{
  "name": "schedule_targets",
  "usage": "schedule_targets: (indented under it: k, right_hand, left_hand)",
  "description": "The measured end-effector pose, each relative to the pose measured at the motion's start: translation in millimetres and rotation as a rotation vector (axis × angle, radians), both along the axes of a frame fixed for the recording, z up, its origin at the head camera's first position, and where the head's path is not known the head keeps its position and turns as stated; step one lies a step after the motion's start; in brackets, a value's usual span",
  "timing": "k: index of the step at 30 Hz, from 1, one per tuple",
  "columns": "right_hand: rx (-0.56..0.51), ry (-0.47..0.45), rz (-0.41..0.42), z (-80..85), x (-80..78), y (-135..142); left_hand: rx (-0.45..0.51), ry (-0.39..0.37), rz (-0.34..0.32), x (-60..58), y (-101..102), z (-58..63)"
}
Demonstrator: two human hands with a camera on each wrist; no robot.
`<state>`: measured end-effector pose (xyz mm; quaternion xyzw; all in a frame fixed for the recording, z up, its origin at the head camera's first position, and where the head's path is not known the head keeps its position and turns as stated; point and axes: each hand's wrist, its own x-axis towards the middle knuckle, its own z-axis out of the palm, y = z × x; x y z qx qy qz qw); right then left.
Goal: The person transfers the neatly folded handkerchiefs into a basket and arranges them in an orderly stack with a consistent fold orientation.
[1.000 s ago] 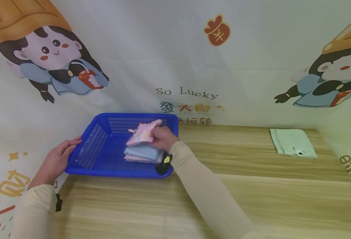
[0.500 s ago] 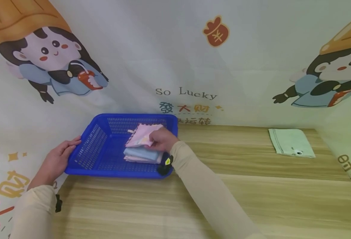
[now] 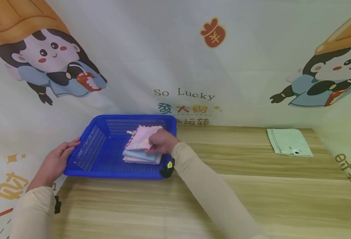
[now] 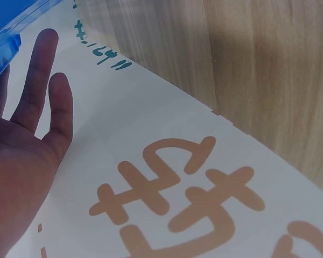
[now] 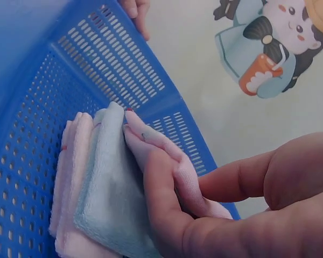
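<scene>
A blue plastic basket (image 3: pixel 85 171) stands at the back left. My left hand (image 3: pixel 55 162) touches its left rim; in the left wrist view that hand's fingers (image 4: pixel 43 64) are extended, some of them apart from the basket. Inside the basket, my right hand (image 3: pixel 163 141) pinches a folded pink towel (image 3: pixel 142 136) between thumb and fingers. This towel lies over a folded light blue towel (image 5: pixel 110 199), which rests on another folded pink towel (image 5: pixel 75 161). Part of the held towel is hidden behind the fingers.
A folded light green towel (image 3: pixel 289 141) with a small printed face lies at the back right of the wooden table (image 3: pixel 223 196). A white printed cloth (image 3: pixel 133 59) hangs behind and along both sides.
My right hand has lowered the pink towel, which now lies flatter over the blue one. The left hand stays at the rim. The head view has shifted slightly.
</scene>
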<state>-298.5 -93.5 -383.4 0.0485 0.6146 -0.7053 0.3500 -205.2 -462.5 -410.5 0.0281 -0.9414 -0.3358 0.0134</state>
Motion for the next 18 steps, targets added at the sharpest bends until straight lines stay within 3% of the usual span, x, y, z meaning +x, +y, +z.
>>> schedule_targets:
  k: [18]
  right_hand:
    - [0.034,0.083,0.12,9.5,12.4,17]
  left_hand:
    - [0.017,-0.003,0.015,0.1,0,-1.9]
